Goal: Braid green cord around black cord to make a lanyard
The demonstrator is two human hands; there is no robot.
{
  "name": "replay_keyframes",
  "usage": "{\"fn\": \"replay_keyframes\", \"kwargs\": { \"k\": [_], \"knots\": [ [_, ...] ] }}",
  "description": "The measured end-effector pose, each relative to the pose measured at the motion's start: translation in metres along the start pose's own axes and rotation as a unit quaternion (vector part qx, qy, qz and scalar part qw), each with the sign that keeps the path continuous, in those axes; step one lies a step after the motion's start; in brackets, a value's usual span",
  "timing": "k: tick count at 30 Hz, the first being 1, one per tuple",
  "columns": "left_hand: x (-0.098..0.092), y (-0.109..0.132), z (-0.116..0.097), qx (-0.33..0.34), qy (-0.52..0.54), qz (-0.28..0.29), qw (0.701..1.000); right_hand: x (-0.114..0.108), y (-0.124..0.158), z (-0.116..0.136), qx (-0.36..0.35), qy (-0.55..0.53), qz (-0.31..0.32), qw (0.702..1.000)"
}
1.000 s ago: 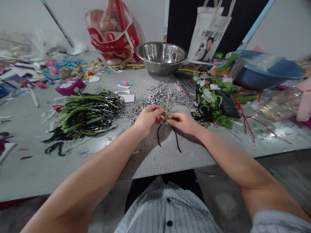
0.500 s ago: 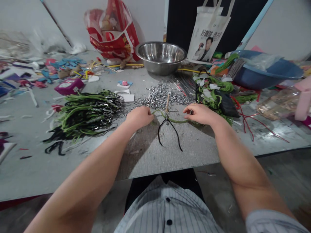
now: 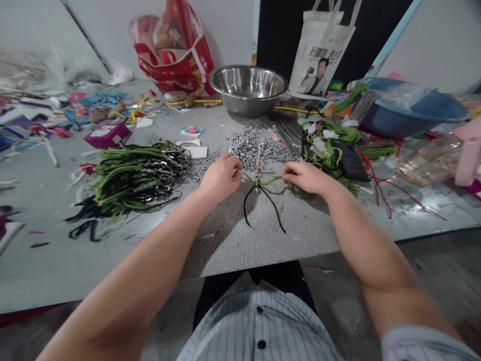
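We've got a pale wall (image 3: pixel 233 30) behind a grey table (image 3: pixel 225 245) — black panel (image 3: pixel 280 45) with light-blue edging (image 3: pixel 396 37) at back, grey floor (image 3: pixel 334 306) below, glare (image 3: pixel 424 198) on the table's right side.

It's a small craft workshop, by the look of it, where things get made by hand in batches. The long grey table (image 3: pixel 233 245) is scuffed and covered in supplies: a heap of little metal rings (image 3: pixel 246 145) in the middle, a thick bundle of green and black cords (image 3: pixel 131 173) at left, more green cord (image 3: pixel 347 133) at right. Coloured scraps (image 3: pixel 108 98) litter the far left. A steel basin (image 3: pixel 248 105) and a blue basin (image 3: pixel 409 120) stand along the far side, near plain pale walls (image 3: pixel 233 30).
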State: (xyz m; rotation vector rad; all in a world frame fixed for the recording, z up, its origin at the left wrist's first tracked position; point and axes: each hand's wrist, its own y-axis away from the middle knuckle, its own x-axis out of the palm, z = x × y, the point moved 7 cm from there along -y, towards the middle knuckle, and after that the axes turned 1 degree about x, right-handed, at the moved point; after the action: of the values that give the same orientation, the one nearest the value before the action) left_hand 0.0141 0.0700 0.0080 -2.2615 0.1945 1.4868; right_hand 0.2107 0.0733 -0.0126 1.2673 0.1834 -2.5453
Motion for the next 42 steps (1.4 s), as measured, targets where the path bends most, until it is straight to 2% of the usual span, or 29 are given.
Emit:
{"fn": "replay_keyframes", "kwargs": {
  "k": [2,5,7,10,15,22,25,28,31,34,36,42],
  "knots": [
    [-0.003,0.003,-0.01,0.026,0.038,-0.025,0.999,0.006,-0.001,0.003,-0.003,-0.131,-0.009,0.991],
    [-0.003,0.009,-0.021,0.05,0.085,-0.029,0.995,0.018,-0.003,0.002,0.034,-0.281,-0.009,0.959],
    [0.0,0.011,-0.027,0.066,0.108,-0.016,0.992,0.024,-0.004,0.002,0.05,-0.326,-0.018,0.944],
    [0.008,0.013,-0.036,0.068,0.114,0.014,0.991,0.027,-0.004,0.006,0.045,-0.342,-0.046,0.937],
    [0.021,0.013,-0.04,0.022,0.103,0.047,0.993,0.026,0.0,0.022,-0.016,-0.319,-0.111,0.941],
    [0.03,0.01,-0.034,-0.022,0.13,0.046,0.99,0.029,0.001,0.031,-0.049,-0.291,-0.135,0.946],
    [0.028,0.009,-0.033,-0.02,0.158,0.034,0.987,0.023,0.004,0.032,-0.063,-0.232,-0.163,0.957],
    [0.026,0.009,-0.032,-0.018,0.181,0.039,0.983,0.012,0.014,0.043,-0.122,-0.159,-0.207,0.958],
    [0.028,0.008,-0.032,-0.013,0.194,0.056,0.979,0.014,0.021,0.058,-0.201,-0.117,-0.161,0.959],
    [0.03,0.008,-0.031,-0.008,0.202,0.062,0.977,0.021,0.023,0.066,-0.251,-0.076,-0.108,0.959],
    [0.03,0.008,-0.03,-0.01,0.195,0.066,0.978,0.023,0.02,0.065,-0.259,-0.047,-0.1,0.96],
    [0.025,0.007,-0.027,-0.003,0.17,0.072,0.983,0.026,0.012,0.054,-0.222,0.005,-0.093,0.971]
  ]
}}
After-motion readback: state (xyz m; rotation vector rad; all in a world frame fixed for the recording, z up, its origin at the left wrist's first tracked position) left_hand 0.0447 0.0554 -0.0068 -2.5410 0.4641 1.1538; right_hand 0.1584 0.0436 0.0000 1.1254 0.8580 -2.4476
